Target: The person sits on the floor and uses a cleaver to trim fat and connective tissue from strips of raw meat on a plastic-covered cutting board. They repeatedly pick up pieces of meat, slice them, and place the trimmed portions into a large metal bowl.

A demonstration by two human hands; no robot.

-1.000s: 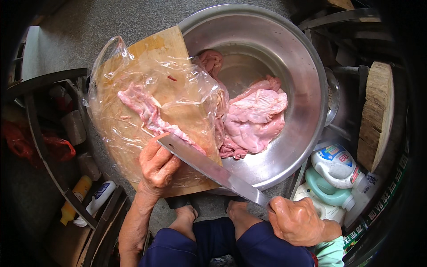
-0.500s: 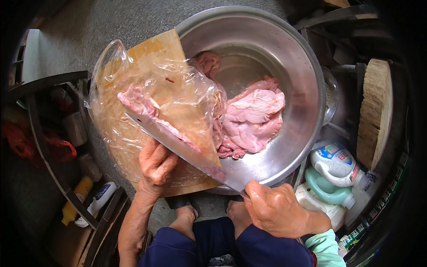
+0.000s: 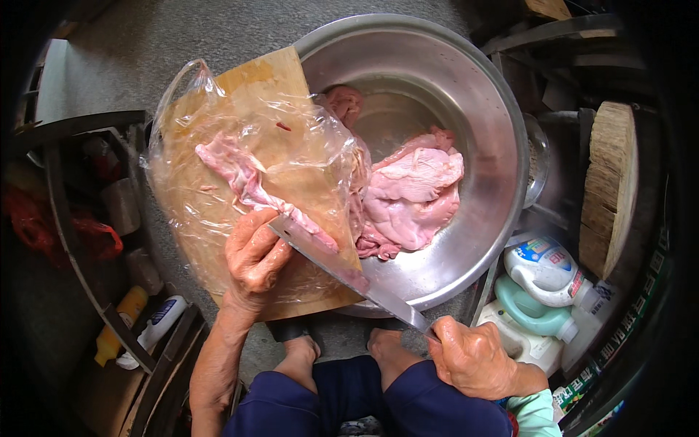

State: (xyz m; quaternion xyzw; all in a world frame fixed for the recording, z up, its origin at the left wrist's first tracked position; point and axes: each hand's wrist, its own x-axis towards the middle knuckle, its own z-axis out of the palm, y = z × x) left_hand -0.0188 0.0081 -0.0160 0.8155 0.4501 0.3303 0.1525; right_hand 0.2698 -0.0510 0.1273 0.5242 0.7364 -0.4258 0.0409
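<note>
A long strip of raw pink meat (image 3: 244, 175) lies on a clear plastic bag (image 3: 178, 164) spread over a wooden cutting board (image 3: 273, 73). With fingers bent, my left hand (image 3: 253, 251) grips the strip near its middle. My right hand (image 3: 477, 357) is closed round the handle of a knife (image 3: 349, 280), whose blade slants up to the left across the strip's lower end, its tip beside my left fingers. The handle is mostly hidden in my fist. More raw meat (image 3: 411, 193) sits in a large metal basin (image 3: 491, 131), partly covered by the bag's edge.
The board overlaps the basin's left rim. At the right stand white and green jugs (image 3: 535, 306) and a thick wooden block (image 3: 610, 182). A dark rack (image 3: 73, 218) at the left holds a yellow bottle (image 3: 120, 324) and a white bottle (image 3: 156, 331). My feet are just below the board.
The knife and my right hand have shifted right and down, drawing the blade back along the strip. My left hand has risen slightly onto the meat.
</note>
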